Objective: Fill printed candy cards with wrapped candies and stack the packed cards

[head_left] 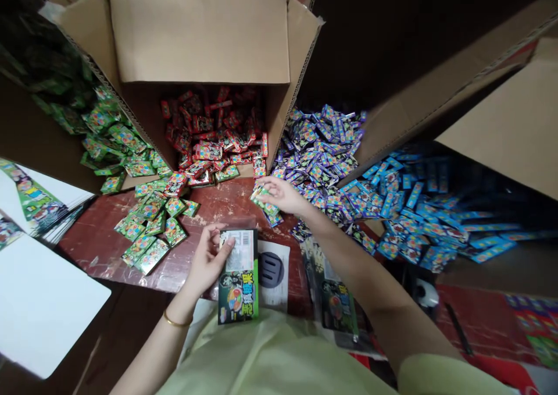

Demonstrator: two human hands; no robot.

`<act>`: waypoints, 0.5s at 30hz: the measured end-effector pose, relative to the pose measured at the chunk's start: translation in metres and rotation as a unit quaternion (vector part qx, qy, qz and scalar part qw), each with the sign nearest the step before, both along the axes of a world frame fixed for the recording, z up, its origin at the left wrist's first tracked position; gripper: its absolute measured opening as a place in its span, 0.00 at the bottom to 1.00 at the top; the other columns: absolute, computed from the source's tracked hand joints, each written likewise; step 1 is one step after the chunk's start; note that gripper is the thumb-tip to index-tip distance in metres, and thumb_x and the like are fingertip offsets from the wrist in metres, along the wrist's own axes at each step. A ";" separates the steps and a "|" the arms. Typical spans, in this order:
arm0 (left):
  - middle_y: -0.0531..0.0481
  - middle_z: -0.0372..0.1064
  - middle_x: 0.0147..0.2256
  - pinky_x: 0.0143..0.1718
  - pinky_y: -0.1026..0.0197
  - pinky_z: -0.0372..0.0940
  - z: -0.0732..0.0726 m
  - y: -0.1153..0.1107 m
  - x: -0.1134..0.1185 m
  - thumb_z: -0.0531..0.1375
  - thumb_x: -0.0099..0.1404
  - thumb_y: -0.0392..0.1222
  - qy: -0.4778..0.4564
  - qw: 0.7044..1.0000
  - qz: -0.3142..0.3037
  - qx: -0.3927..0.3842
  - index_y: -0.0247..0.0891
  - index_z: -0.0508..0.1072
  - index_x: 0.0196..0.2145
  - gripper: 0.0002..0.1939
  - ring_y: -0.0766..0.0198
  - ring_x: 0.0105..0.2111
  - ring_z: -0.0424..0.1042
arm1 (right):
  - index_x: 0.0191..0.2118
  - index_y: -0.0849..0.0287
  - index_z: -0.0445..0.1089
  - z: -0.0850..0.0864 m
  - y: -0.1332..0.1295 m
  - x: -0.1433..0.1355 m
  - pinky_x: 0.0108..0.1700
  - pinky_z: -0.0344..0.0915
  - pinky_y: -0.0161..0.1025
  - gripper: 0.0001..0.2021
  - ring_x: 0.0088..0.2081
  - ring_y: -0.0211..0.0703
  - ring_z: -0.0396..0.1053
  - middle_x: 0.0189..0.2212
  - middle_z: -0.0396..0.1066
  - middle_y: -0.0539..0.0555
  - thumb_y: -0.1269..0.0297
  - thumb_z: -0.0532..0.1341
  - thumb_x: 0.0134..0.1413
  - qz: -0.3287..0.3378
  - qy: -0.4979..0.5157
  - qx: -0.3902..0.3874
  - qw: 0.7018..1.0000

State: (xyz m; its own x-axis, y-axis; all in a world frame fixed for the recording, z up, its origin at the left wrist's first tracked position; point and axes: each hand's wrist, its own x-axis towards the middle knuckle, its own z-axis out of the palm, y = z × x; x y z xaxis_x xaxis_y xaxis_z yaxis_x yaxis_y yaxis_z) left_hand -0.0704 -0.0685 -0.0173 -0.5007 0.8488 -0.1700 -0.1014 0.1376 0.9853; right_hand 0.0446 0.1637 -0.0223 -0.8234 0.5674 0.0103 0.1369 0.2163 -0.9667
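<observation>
A black-and-green printed pouch [239, 296] is held at the near edge of the desk [220, 200], clamped in the grip of the left hand [211, 258], with the thumb laid over its white label. On a dial centred on this pouch, twelve pointing away from the wearer, the right hand [282, 196] is seen at one o'clock; its grip is closed on a few small packets [269, 207], green among them, whose number cannot be told. A white sheet [274, 270] is partly covered at three o'clock, and a second pouch [337, 308] is placed farther out that way. Loose green packets [152, 226] are scattered at ten o'clock. Red packets [209, 133] are heaped in a carton [203, 34] at twelve, purple packets [320, 150] are piled between one and two, and blue packets [410, 209] are spread between two and three.
</observation>
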 end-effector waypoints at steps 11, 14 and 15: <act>0.53 0.69 0.31 0.31 0.62 0.68 -0.001 0.011 0.008 0.62 0.62 0.47 -0.014 0.996 -0.089 0.007 0.43 0.53 0.55 0.28 0.63 0.31 0.73 | 0.48 0.59 0.69 0.015 -0.047 0.001 0.45 0.71 0.41 0.20 0.40 0.40 0.73 0.38 0.74 0.53 0.63 0.68 0.47 0.055 0.099 -0.091 0.989; 0.52 0.70 0.31 0.32 0.60 0.70 0.001 0.008 0.009 0.62 0.62 0.47 -0.022 0.996 -0.084 0.011 0.44 0.48 0.60 0.35 0.60 0.32 0.74 | 0.41 0.60 0.75 0.015 -0.042 0.007 0.42 0.72 0.42 0.14 0.36 0.40 0.72 0.36 0.74 0.54 0.61 0.68 0.47 0.093 0.054 -0.034 0.994; 0.51 0.70 0.32 0.31 0.59 0.70 0.002 0.007 0.008 0.62 0.62 0.47 -0.019 0.996 -0.085 0.008 0.44 0.47 0.61 0.37 0.60 0.32 0.74 | 0.39 0.60 0.76 0.016 -0.041 0.010 0.43 0.71 0.43 0.13 0.36 0.40 0.72 0.36 0.74 0.55 0.60 0.68 0.48 0.093 0.055 -0.010 0.994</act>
